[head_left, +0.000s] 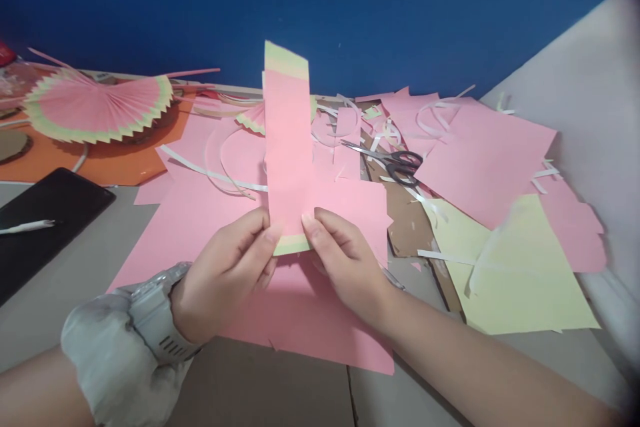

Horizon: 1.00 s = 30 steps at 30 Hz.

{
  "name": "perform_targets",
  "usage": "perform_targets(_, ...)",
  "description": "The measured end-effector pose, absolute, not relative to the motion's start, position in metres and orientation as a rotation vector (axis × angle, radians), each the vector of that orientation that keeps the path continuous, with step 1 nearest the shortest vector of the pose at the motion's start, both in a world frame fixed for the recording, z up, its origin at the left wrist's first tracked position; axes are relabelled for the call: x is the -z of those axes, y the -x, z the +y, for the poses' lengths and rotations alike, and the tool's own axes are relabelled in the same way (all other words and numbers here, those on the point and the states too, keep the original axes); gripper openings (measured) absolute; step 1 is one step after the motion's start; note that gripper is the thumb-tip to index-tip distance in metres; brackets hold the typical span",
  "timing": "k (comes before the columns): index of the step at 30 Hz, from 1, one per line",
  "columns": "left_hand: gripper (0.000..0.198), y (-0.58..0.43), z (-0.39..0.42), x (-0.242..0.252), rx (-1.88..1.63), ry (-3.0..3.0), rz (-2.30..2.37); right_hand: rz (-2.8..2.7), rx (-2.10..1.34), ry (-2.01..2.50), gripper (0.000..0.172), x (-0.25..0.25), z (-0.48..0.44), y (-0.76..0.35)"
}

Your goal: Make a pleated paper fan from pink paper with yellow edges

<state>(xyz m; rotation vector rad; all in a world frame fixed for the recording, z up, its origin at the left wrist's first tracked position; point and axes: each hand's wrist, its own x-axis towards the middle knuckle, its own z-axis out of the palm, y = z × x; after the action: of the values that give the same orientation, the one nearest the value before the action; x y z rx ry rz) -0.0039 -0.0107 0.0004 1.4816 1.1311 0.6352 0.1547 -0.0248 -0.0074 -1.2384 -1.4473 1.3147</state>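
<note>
A folded strip of pink paper with yellow and green bands at both ends stands upright between my hands. My left hand pinches its lower left edge between thumb and fingers. At the lower right edge, my right hand grips the same strip, thumb on the front face. A large pink sheet lies beneath both hands. Behind the strip, a small pleated pink piece is partly hidden. To the far left is a finished-looking pink paper fan with a zigzag yellow-green rim.
Black-handled scissors lie right of the strip, on brown cardboard. Pink sheets, a pale yellow sheet and white paper offcuts crowd the right side. A black tablet-like slab rests at left, near an orange sheet. A blue wall rises behind.
</note>
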Motion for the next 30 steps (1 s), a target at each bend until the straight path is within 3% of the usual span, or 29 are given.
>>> perform_targets(9,0.032,0.0041,-0.0108,-0.0014,-0.637,-1.466,1.135,-1.511,-1.491,1.214,0.035,0.002,-0.0273,-0.1531)
perform_targets(16,0.046,0.0062,-0.0113,-0.0019,-0.658,-1.425,1.188,-1.532,-1.579,1.167,0.038,0.0011,-0.027,-0.1528)
perform_targets(22,0.055,0.0065,-0.013,-0.0004,-0.526,-1.426,1.144,-1.537,-1.524,1.235,0.038,0.0013,-0.025,-0.1537)
perform_targets(30,0.058,0.0066,-0.0134,-0.0001,-0.609,-1.276,1.157,-1.495,-1.544,1.176,0.039,0.0017,-0.0275,-0.153)
